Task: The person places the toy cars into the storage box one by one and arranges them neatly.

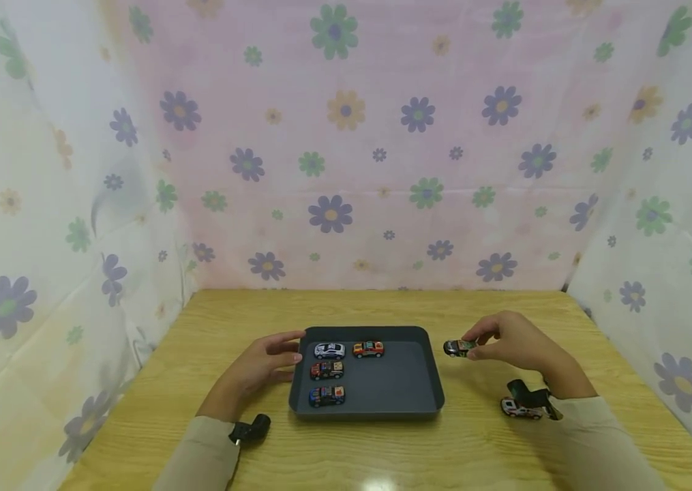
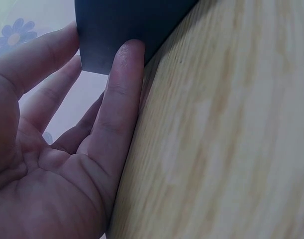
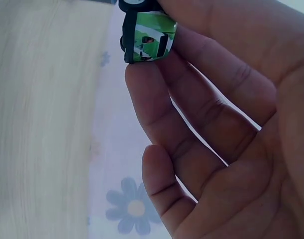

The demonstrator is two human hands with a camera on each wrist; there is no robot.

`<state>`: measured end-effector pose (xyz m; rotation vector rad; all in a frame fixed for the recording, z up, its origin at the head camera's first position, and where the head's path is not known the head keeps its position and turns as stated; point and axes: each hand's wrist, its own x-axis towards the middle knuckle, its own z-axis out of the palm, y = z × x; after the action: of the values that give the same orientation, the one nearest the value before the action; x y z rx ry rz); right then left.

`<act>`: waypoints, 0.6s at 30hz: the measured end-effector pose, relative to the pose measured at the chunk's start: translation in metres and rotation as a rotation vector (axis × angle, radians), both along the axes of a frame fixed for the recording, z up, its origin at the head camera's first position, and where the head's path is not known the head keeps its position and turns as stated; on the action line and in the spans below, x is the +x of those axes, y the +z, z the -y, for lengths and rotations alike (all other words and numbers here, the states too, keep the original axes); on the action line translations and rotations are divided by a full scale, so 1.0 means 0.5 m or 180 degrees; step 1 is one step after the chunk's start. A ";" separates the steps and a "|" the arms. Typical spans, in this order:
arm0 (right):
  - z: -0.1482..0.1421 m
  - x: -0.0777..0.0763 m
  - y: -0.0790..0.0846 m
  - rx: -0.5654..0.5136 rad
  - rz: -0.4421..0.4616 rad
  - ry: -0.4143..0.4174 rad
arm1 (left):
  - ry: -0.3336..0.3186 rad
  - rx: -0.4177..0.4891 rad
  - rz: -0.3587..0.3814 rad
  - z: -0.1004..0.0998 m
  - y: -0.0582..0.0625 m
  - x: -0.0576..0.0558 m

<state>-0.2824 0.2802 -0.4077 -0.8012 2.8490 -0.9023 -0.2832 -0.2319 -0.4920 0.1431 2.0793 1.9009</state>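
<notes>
My right hand pinches a black and green toy car between thumb and fingertips, to the right of the dark grey tray. In the right wrist view the green end of that toy car shows at the fingertips. My left hand is at the tray's left side, and in the left wrist view its fingertips touch the outer wall, fingers mostly straight. Inside the tray a white car, a red car and a blue car form a left column. An orange car sits beside the white one.
Another toy car, white and red, lies on the wooden table under the right wrist, partly hidden by the black wrist camera. Flowered cloth closes off the back and both sides.
</notes>
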 end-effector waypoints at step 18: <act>0.090 -0.023 0.003 -0.0117 -0.0025 0.0309 | -0.0026 0.0021 -0.0006 0.003 -0.003 -0.002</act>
<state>-0.2938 0.2354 -0.4060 -0.9400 2.7801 -0.9431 -0.2842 -0.2333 -0.4936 0.1545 2.0707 1.9037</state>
